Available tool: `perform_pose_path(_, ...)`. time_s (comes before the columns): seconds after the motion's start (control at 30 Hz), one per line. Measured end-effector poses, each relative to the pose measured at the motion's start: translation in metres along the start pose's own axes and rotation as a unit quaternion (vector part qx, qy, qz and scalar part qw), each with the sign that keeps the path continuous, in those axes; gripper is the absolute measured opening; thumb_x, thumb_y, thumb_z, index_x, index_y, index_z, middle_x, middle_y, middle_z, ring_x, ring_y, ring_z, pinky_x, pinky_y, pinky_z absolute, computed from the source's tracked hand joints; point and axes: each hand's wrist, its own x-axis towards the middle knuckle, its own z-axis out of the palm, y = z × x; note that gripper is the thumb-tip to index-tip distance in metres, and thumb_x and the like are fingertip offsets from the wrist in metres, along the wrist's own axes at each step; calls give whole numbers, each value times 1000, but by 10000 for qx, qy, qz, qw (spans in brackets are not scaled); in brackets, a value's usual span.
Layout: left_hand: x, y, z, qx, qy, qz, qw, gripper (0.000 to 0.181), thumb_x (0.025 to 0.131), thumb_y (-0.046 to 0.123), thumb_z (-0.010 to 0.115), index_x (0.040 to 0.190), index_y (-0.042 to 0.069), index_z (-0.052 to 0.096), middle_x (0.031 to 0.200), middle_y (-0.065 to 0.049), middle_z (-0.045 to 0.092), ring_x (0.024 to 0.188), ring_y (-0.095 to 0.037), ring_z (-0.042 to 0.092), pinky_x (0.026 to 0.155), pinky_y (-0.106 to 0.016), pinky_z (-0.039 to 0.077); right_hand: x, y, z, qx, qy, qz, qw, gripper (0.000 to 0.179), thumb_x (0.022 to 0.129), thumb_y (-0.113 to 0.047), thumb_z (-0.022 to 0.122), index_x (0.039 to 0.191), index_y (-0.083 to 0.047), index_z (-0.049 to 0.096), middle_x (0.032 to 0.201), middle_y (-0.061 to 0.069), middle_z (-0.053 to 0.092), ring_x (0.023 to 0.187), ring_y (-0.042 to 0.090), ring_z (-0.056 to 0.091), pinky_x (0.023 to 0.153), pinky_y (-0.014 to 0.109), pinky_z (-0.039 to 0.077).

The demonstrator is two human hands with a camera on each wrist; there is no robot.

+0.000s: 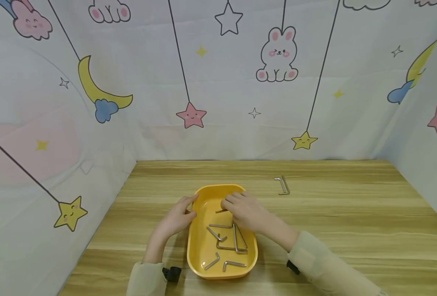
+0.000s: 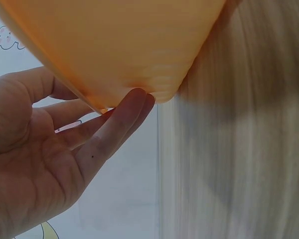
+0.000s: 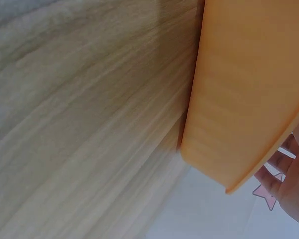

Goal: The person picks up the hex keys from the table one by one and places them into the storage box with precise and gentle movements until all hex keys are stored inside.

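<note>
A yellow plastic bin [image 1: 190, 250] stands on the table with several L-shaped metal hex keys [image 1: 234, 263] loose inside it. My left hand [image 1: 175, 220] holds the bin's left rim near the far corner; in the left wrist view, fingertips [image 2: 134, 99] press against the outer wall while other fingers pass behind the rim. Over the right rim, my right hand [image 1: 246, 211] reaches into the far half of the bin. Its curled fingers pinch a hex key [image 1: 221, 211], whose one end shows; the fingertips are partly hidden. In the right wrist view, fingers [image 3: 271, 181] show beyond the rim.
Two more hex keys [image 1: 285, 186] lie close together on the wooden table [image 1: 351, 213], behind and right of the bin. White printed cloth [image 1: 225, 139] hangs at the back and both sides of the table.
</note>
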Motion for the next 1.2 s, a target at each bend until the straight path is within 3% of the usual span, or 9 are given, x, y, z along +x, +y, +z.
perform_pose_path(0.67, 0, -2, 1, -3, -9, 33, 10000, 55, 91, 3, 51, 144, 2, 42, 139, -22, 48, 100, -27, 63, 79, -37, 54, 9, -1, 11, 132, -1096, 25, 9939, 9, 90, -12, 63, 90, -21, 60, 83, -8, 57, 73, 10, 45, 67, 22, 31)
perform_pose_path(1.2, 1, -4, 0, 77, 4, 67, 9999, 55, 91, 5, 52, 145, 4, 42, 139, -21, 48, 101, -27, 62, 81, -37, 53, 10, -1, 12, 208, -1088, 5, 9938, 11, 86, -11, 68, 89, -19, 62, 84, -6, 58, 74, 11, 47, 67, 23, 30)
